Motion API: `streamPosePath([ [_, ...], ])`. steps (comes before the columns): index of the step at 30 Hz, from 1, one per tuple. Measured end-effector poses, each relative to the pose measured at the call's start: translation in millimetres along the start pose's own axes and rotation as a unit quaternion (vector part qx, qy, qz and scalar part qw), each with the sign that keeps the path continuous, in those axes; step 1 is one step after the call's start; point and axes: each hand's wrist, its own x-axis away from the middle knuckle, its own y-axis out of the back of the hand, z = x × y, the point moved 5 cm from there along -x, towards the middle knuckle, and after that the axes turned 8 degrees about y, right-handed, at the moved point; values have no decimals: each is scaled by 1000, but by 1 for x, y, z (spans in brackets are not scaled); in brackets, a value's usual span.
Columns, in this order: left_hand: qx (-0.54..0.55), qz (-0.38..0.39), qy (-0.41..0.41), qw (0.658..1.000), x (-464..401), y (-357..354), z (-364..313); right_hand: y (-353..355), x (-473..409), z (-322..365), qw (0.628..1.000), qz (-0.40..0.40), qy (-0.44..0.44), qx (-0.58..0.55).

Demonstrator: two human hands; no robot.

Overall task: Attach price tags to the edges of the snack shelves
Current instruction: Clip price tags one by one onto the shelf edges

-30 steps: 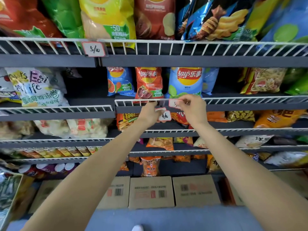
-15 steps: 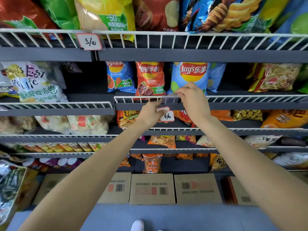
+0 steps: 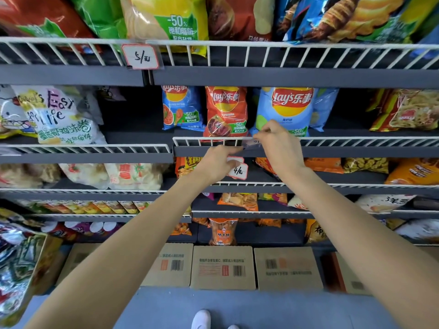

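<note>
My right hand (image 3: 279,144) pinches a clear-sleeved price tag (image 3: 252,144) against the white wire rail (image 3: 356,141) of the second snack shelf, below the Lay's bags. Most of that tag is hidden by the fingers. My left hand (image 3: 217,163) holds spare white price tags with red borders (image 3: 238,168), one reading 4, just below the shelf edge. Its index finger points up and touches the lower left of the tag at the rail. Another price tag (image 3: 141,57), reading 5, hangs on the top shelf's rail.
Chip and snack bags fill all shelves: Lay's bags (image 3: 225,110) directly behind the hands. Several cardboard boxes (image 3: 223,267) stand on the floor under the lowest shelf. A rack of snack packets (image 3: 19,269) juts in at lower left. My white shoe (image 3: 201,319) shows at the bottom.
My right hand rose from in front of the shelf edge to the wire rail, bringing its tag onto it. My left hand stayed just below with the spare tags, its finger now touching the tag.
</note>
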Motion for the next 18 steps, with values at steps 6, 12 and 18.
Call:
streamPosePath([
  [6, 8, 10, -4, 1000, -4, 0, 3, -7, 2, 1, 998, -53, -21, 17],
  [12, 7, 15, -16, 1000, -6, 2, 5, -17, 12, -4, 994, -84, -55, -43],
  [18, 10, 19, -25, 999, -7, 1, 8, -18, 12, -5, 996, -66, -62, -12],
])
